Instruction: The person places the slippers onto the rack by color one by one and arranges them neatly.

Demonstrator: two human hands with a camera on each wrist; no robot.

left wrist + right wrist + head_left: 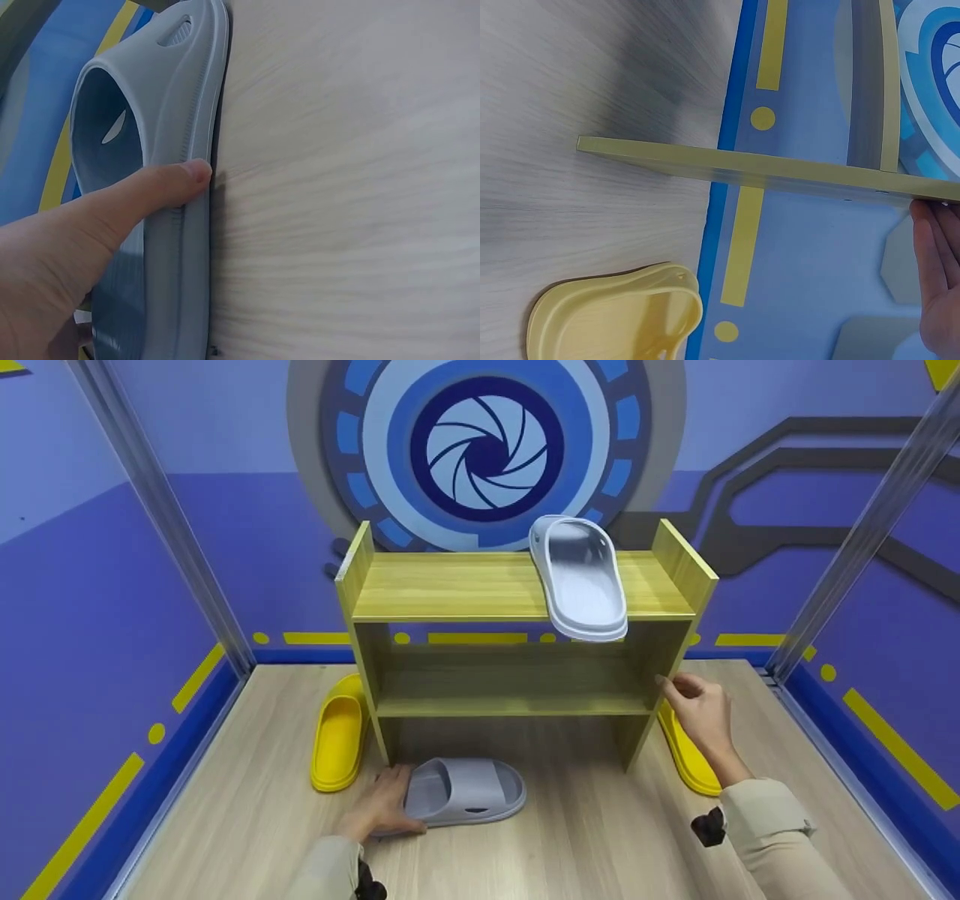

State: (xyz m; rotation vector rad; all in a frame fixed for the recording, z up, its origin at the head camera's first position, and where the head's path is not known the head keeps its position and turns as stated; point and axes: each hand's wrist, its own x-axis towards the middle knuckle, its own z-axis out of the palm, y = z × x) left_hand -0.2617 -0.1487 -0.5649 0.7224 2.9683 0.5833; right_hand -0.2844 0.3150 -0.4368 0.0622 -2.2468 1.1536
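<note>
A grey slipper (480, 791) lies on the wooden floor in front of the shelf rack, toe to the right. My left hand (384, 802) grips its heel end; the thumb (176, 184) lies along the sole's near side, while the fingers are on the far side, mostly hidden in the left wrist view. My right hand (699, 712) touches the outer face of the rack's right side panel (780, 169), its fingers fairly straight in the right wrist view. Another grey slipper (589, 577) sits on the rack's top shelf (450, 585), heel jutting past the front edge.
A yellow slipper (337, 742) lies left of the rack. Another yellow slipper (690, 757) lies on the right, partly behind my right hand. The rack has a lower shelf (510, 682). Blue-purple printed walls (225, 532) and metal posts (165, 510) bound the space.
</note>
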